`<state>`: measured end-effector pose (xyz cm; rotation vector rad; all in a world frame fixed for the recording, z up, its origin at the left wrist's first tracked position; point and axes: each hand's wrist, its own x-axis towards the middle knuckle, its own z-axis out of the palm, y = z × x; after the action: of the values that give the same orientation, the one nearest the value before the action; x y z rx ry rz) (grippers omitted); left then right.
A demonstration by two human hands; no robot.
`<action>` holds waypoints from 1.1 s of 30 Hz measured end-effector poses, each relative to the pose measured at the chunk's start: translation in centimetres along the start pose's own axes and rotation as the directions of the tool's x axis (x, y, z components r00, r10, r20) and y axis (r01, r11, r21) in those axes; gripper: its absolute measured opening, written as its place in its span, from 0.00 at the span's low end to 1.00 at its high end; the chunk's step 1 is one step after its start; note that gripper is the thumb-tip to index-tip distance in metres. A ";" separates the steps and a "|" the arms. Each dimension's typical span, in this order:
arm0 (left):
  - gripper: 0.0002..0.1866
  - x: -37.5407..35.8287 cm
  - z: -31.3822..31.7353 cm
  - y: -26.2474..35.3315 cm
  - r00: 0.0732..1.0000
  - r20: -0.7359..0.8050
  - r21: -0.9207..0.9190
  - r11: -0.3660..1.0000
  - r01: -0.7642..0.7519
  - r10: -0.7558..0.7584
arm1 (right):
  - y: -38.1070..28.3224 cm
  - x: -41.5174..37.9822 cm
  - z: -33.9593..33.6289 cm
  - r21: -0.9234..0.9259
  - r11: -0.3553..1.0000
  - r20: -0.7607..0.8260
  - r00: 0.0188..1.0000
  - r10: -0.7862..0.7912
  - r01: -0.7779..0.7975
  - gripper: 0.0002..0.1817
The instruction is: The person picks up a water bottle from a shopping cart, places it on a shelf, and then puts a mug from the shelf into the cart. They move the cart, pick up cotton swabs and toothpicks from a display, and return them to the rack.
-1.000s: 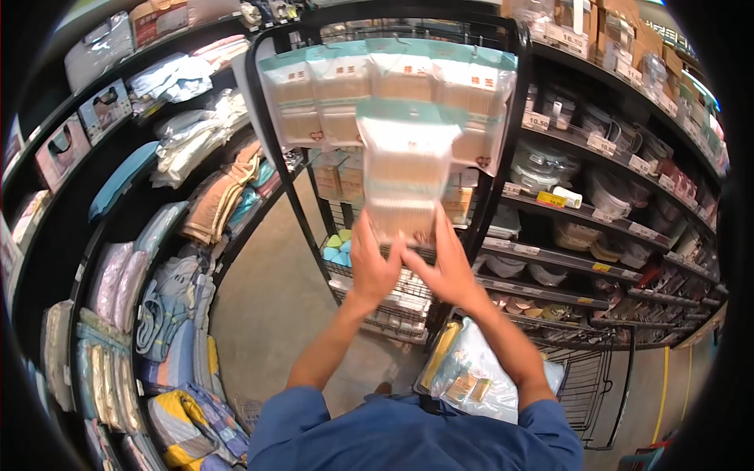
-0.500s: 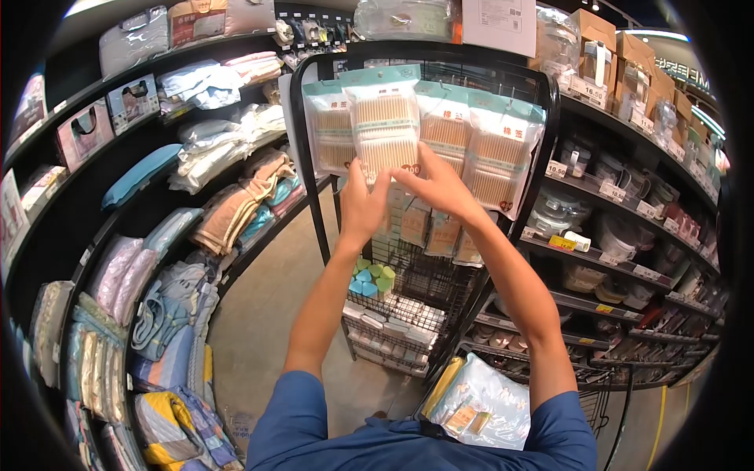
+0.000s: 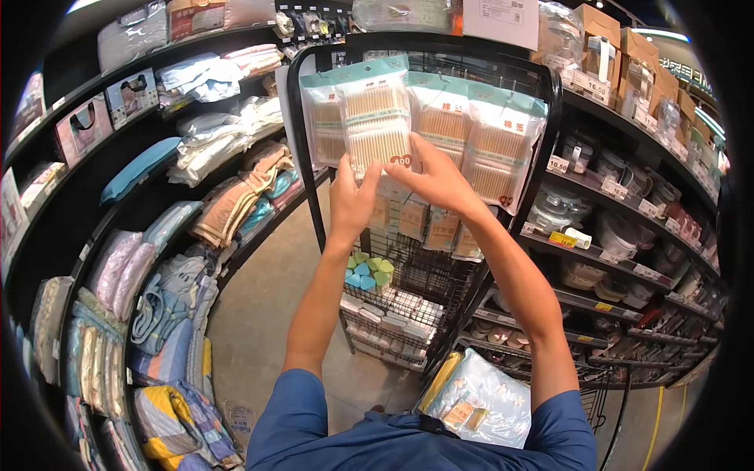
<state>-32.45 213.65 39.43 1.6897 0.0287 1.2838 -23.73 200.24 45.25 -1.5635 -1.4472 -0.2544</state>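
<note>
Both hands grip the lower part of a clear pack of cotton swabs (image 3: 378,118) with a teal top band, held up before the wire rack. My left hand (image 3: 351,196) is closed on its lower left corner. My right hand (image 3: 436,179) pinches the lower right side, by a dark round label reading 400. Behind it on the left is a similar swab pack (image 3: 323,118), partly covered. To the right hang more swab packs (image 3: 503,145). Below my right hand hang smaller packets with orange-brown labels (image 3: 441,229).
The black wire rack (image 3: 554,118) stands in front of me. Shelves of folded textiles (image 3: 236,208) curve along the left, and shelves of containers with price tags (image 3: 624,188) along the right. A cart below holds a pale blue plastic-wrapped item (image 3: 491,392) with small packets on it.
The held swab pack and both hands have moved slightly left and tilted a little anticlockwise. Both hands keep their hold.
</note>
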 end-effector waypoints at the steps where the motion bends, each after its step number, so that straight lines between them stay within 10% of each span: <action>1: 0.22 -0.1 -0.1 0.0 1.000 0.016 -0.002 1.000 0.013 -0.013 | 0.3 -0.1 0.0 0.001 1.000 0.010 1.000 0.006 -0.006 0.28; 18: 0.24 -0.2 0.5 -4.9 0.993 0.108 -0.061 0.996 0.061 -0.054 | 4.4 -1.6 0.4 0.020 0.993 0.009 0.993 0.118 -0.119 0.32; 24: 0.34 -9.6 -1.0 -11.3 0.974 -0.022 0.159 0.961 0.228 -0.227 | 10.1 -14.1 -0.6 -0.058 0.971 0.002 0.973 0.231 -0.231 0.36; 29: 0.25 -22.8 -3.1 -16.9 0.872 0.210 0.426 0.844 0.325 -0.442 | 10.6 -30.9 -4.6 0.183 0.643 0.296 0.665 0.685 -0.744 0.28; 33: 0.21 -32.4 -1.6 -16.7 0.692 0.583 0.426 0.886 0.186 -0.426 | 12.7 -48.0 -6.2 0.283 0.375 0.192 0.435 0.880 -0.883 0.21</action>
<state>-39.63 206.26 4.47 2.2486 0.1123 0.3676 -23.40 166.05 8.78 -1.7995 -0.4043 0.6438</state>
